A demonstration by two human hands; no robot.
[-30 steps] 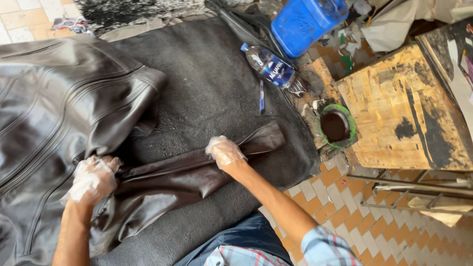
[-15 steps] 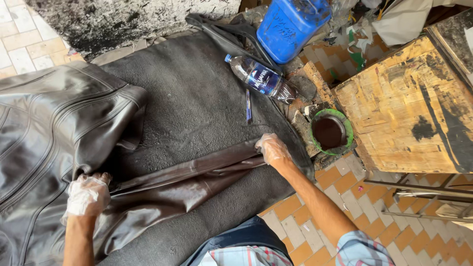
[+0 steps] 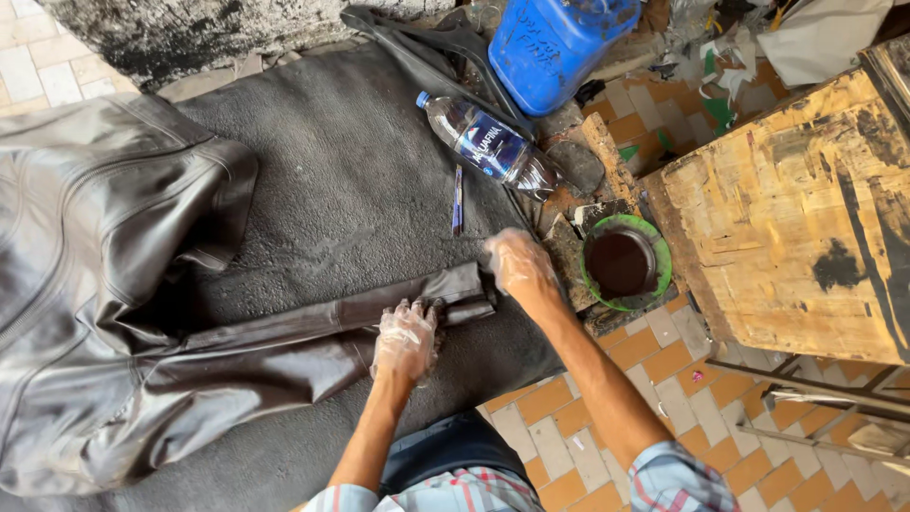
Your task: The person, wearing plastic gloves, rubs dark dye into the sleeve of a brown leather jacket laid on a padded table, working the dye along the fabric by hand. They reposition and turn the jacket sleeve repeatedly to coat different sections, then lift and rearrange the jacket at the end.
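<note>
A dark brown leather jacket [image 3: 104,284] lies spread on a grey mat [image 3: 351,180], one sleeve [image 3: 313,327] stretched out to the right. My left hand [image 3: 406,339], in a thin clear plastic glove, presses flat on the sleeve near the cuff. My right hand [image 3: 517,265], also gloved, is at the cuff end of the sleeve, fingers curled at its edge; whether it grips the cuff is unclear. A green bowl [image 3: 626,263] of dark brown liquid sits just right of that hand.
A plastic water bottle [image 3: 485,145] lies on the mat's right edge beside a blue jerrycan [image 3: 559,43]. A small dark stick [image 3: 458,201] lies on the mat. A stained wooden box [image 3: 806,218] stands at the right on orange tiled floor [image 3: 559,417].
My left hand moved right along the sleeve from the jacket body to near the cuff. My right hand stayed at the cuff end.
</note>
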